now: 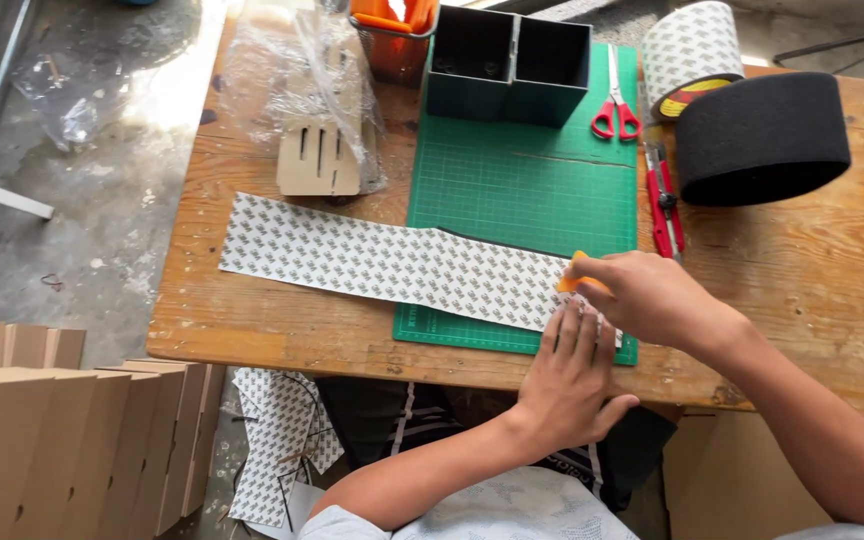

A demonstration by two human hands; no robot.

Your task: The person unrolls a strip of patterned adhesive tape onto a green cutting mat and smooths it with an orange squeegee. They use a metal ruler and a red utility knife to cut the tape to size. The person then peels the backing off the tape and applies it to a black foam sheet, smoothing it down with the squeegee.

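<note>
The right hand (652, 295) is closed around a small orange tool (574, 272), of which only the tip and a short part of the body show past the fingers; whether it carries a blade cannot be told. The tool tip sits at the upper edge of the patterned strip (392, 265), close to the strip's right end.

The left hand (570, 372) lies flat and open, palm down, fingers spread and pointing away from the person. It holds nothing; its fingertips press on the strip just below and to the left of the tool tip. Both hands therefore work at the same end of the strip, the left hand nearer the person, the right hand above it and reaching in from the right.

The strip is a long sheet printed with a repeating grey pattern. Its long axis runs left to right across the wooden table (252, 330), sloping slightly toward the person at the right. From the hands it extends to the left: the right portion rests on the green cutting mat (522, 180), the left portion on bare wood. A dark edge shows along the strip's upper side over the mat.

Beyond the mat, a red utility knife (664, 200) and red-handled scissors (615, 108) lie to the right, untouched. A wide black roll (762, 140) and a patterned roll (690, 55) stand at the far right. A dark two-compartment box (507, 65) sits at the mat's far edge.
</note>
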